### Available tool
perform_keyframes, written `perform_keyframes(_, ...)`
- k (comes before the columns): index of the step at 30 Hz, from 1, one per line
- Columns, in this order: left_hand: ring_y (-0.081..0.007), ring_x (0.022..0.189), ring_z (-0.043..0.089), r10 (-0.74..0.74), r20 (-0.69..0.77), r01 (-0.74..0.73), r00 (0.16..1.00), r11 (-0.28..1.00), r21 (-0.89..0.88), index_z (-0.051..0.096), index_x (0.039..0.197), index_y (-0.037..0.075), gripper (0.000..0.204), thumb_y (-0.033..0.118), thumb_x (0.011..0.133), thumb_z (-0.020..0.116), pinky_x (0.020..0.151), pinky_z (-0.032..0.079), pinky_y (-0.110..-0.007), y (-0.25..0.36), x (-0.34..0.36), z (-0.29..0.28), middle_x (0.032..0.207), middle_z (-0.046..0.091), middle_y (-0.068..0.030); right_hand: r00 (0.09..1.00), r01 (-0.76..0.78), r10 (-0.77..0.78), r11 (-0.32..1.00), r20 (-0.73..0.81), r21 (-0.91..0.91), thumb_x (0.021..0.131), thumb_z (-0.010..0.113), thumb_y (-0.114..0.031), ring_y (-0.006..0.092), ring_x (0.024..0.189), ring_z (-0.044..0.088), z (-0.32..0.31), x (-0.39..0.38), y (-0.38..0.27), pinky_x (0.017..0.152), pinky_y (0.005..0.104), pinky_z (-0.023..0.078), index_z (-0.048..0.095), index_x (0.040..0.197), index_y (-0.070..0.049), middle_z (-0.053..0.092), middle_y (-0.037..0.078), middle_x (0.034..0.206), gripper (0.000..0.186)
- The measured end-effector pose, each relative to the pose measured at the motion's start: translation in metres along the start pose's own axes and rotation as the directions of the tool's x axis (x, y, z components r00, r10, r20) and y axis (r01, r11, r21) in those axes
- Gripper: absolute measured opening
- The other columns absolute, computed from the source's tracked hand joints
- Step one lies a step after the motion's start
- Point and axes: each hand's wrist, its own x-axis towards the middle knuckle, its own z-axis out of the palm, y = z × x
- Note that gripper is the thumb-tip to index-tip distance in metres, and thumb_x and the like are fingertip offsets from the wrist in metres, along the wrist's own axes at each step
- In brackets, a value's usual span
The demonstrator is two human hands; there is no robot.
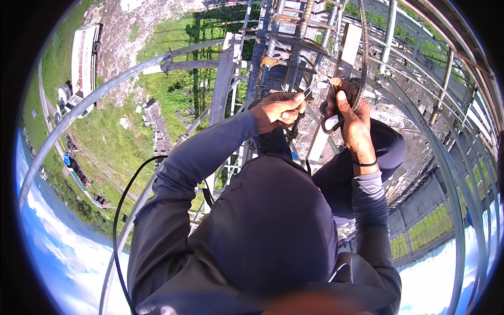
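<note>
High above grassy ground (186,79), beside an upright rebar cage (303,31), two bare hands were raised close together, with a thin wire (313,84) apparently between them. The likeliest trouble was a slip: so fine a wire offered little to pinch, and a sideways tug could have pulled it free or flicked its end against a finger. A dark looped tool (326,131), with no tether visible, could have dropped down past the cage if the hold loosened or the knuckles struck the curved bar (364,47) just beside them.

As for the grip, the left hand (281,109) was closed, thumb pressed against curled fingers, the wire seemingly pinched at their tips. The right hand (354,118) was wrapped around the looped tool, its thumb pointing upward. Whether the tool's far end bit the wire could not be told at that size.
</note>
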Motion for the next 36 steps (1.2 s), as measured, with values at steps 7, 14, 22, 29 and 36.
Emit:
perform_keyframes(7, -0.0250, 0.107, 0.067, 0.240, -0.500, -0.347, 0.832, 0.929, -0.132, 0.061, 0.115, 0.002, 0.027, 0.027, 0.108, 0.056, 0.098, 0.055, -0.038, -0.029, 0.005, -0.027, 0.121, 0.068, -0.0170, 0.982, 0.128, -0.142, 0.985, -0.124, -0.115, 0.109, 0.056, -0.024, 0.0072, 0.059, 0.051, -0.026, -0.027, -0.003, 0.051, 0.0241, 0.042, 0.051, 0.142, 0.003, 0.058, 0.001, 0.082, 0.043)
perform_keyframes(14, -0.0300, 0.130, 0.060, 0.240, -0.642, -0.388, 0.728, 0.917, -0.097, 0.055, 0.140, -0.003, 0.048, 0.030, 0.105, 0.062, 0.110, 0.051, -0.042, -0.037, 0.017, -0.001, 0.140, 0.061, -0.0178, 0.975, -0.110, 0.117, 0.993, -0.189, 0.048, 0.110, 0.051, -0.022, 0.0084, 0.057, 0.048, -0.018, -0.069, -0.014, 0.051, 0.0258, 0.046, 0.051, 0.138, -0.001, 0.052, 0.002, 0.080, 0.035)
perform_keyframes(22, -0.0325, 0.138, 0.053, 0.418, -0.464, -0.494, 0.781, 0.868, -0.051, 0.052, 0.143, -0.003, 0.042, 0.020, 0.107, 0.057, 0.118, 0.042, -0.044, -0.028, 0.022, 0.001, 0.145, 0.056, -0.0189, 0.948, -0.173, 0.212, 0.969, -0.238, 0.176, 0.110, 0.050, -0.017, 0.0097, 0.057, 0.049, -0.024, -0.081, -0.001, 0.050, 0.0270, 0.047, 0.048, 0.141, -0.003, 0.051, 0.004, 0.082, 0.034)
perform_keyframes(29, -0.0308, 0.135, 0.056, 0.152, -0.629, -0.357, 0.763, 0.909, -0.214, 0.052, 0.140, -0.005, 0.041, 0.018, 0.106, 0.058, 0.114, 0.048, -0.043, -0.061, 0.008, 0.004, 0.143, 0.057, -0.0197, 0.964, -0.187, 0.216, 0.965, -0.154, 0.185, 0.109, 0.050, -0.016, 0.0108, 0.056, 0.051, -0.029, -0.089, -0.002, 0.051, 0.0276, 0.051, 0.046, 0.140, -0.001, 0.052, 0.006, 0.084, 0.034)
perform_keyframes(36, -0.0142, 0.086, 0.063, 0.111, -0.336, -0.282, 0.935, 0.808, -0.518, 0.060, 0.121, 0.000, 0.025, 0.022, 0.109, 0.054, 0.086, 0.057, -0.029, -0.037, 0.045, -0.028, 0.097, 0.063, -0.0032, 0.952, -0.262, 0.277, 0.957, -0.133, 0.125, 0.109, 0.049, -0.016, 0.0107, 0.054, 0.053, -0.032, -0.087, 0.002, 0.049, 0.0261, 0.051, 0.045, 0.138, 0.002, 0.053, 0.006, 0.083, 0.034)
